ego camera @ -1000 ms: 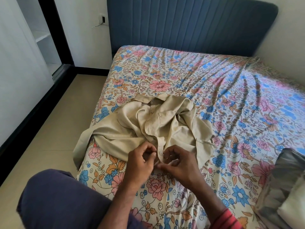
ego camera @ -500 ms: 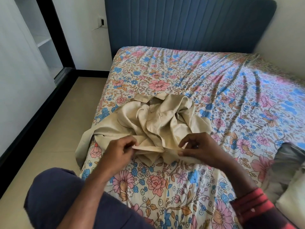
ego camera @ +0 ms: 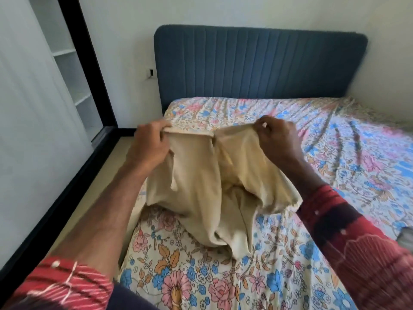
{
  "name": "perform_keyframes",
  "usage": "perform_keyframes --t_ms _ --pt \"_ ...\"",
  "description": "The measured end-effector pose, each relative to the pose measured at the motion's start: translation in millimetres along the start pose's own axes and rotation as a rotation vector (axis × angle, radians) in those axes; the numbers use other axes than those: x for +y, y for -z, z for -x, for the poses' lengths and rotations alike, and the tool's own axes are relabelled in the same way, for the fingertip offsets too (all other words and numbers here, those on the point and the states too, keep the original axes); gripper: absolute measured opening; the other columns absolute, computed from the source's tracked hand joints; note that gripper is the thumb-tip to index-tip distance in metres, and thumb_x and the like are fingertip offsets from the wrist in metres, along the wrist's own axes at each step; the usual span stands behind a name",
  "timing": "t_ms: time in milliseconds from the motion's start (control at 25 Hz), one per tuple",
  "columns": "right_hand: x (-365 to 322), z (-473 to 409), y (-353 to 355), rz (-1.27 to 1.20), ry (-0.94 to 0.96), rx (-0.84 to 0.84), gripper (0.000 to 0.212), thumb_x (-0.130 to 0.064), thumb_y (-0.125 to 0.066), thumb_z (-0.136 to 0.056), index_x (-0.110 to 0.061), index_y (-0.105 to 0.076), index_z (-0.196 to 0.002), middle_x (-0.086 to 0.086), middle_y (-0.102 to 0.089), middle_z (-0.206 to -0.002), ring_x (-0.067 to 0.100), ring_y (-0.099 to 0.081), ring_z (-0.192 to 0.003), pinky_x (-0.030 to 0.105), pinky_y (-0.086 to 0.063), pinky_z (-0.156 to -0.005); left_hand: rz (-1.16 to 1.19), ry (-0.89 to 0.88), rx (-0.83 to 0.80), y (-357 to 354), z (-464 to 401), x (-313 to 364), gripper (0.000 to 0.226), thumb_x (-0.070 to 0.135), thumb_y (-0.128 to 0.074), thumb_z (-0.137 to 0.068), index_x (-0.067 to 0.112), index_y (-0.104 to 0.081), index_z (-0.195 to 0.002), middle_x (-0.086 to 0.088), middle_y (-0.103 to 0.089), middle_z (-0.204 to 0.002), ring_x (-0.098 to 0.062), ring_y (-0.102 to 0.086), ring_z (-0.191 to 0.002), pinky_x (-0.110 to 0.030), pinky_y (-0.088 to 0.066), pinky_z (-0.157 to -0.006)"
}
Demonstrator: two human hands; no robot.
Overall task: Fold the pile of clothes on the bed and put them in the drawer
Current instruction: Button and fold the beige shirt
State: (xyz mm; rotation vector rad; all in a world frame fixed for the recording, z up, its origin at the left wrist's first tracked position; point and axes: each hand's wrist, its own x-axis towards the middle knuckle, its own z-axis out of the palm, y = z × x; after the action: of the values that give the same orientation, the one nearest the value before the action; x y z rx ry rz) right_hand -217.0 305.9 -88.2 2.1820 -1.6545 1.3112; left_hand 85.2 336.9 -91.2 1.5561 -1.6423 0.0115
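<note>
A beige shirt (ego camera: 201, 189) hangs in the air over the near left part of the bed (ego camera: 335, 175), its lower end still bunched on the floral sheet. My left hand (ego camera: 149, 144) pinches its top edge on the left. My right hand (ego camera: 277, 139) pinches the same edge on the right, so the hem stretches between the two hands. Both forearms reach forward, with red patterned sleeves at the wrists' rear.
A blue padded headboard (ego camera: 257, 66) stands against the far wall. A wardrobe with white shelves (ego camera: 69, 70) and a black frame lines the left side, beyond a strip of beige floor (ego camera: 93, 198). A grey item (ego camera: 405, 239) peeks in at the right edge.
Both hands have risen from the sheet and moved apart, lifting the beige shirt by its edge off the bed. The view has tilted up toward the headboard.
</note>
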Motion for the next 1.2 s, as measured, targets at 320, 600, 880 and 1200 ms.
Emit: perform_keyframes --t_ms 320,600,880,1200 --pt "-4 115 -17 0.052 -0.032 -0.291 0.035 -0.043 -0.054 -0.101 -0.018 -0.076 -0.089 -0.004 -0.065 -0.057 0.012 -0.062 -0.046 0.028 -0.049 -0.048 0.194 0.017 0.045 -81 150 23 0.019 0.000 -0.061 -0.091 0.017 -0.066 -0.098 0.002 -0.066 -0.083 -0.016 -0.065 -0.072 -0.044 -0.060 -0.068" --pt "-19 240 -34 -0.452 -0.414 -0.510 0.012 -0.029 -0.071 -0.097 -0.027 -0.080 -0.089 -0.012 -0.075 -0.076 0.002 -0.071 -0.068 0.018 -0.054 -0.058 0.795 0.614 -0.285 -100 229 42 0.012 0.020 -0.065 -0.098 0.018 -0.075 -0.092 -0.001 -0.075 -0.084 -0.014 -0.070 -0.076 -0.020 -0.056 -0.067" --pt "-45 260 -48 -0.745 -0.784 -0.239 0.012 -0.011 -0.071 -0.093 -0.017 -0.077 -0.084 0.007 -0.072 -0.069 0.017 -0.064 -0.058 0.032 -0.051 -0.054 0.845 0.654 -0.332 -108 242 41 0.012 0.017 -0.076 -0.090 0.023 -0.079 -0.100 0.006 -0.078 -0.092 -0.011 -0.074 -0.091 -0.032 -0.060 -0.081" --pt "-38 245 -30 -0.695 -0.725 -0.261 0.006 -0.013 -0.077 -0.090 -0.016 -0.078 -0.084 0.005 -0.076 -0.075 0.027 -0.073 -0.073 0.042 -0.062 -0.070 0.546 0.430 -0.113 -109 249 32 0.020 0.009 -0.074 -0.090 0.022 -0.075 -0.105 0.011 -0.074 -0.096 0.003 -0.070 -0.088 -0.016 -0.058 -0.074"
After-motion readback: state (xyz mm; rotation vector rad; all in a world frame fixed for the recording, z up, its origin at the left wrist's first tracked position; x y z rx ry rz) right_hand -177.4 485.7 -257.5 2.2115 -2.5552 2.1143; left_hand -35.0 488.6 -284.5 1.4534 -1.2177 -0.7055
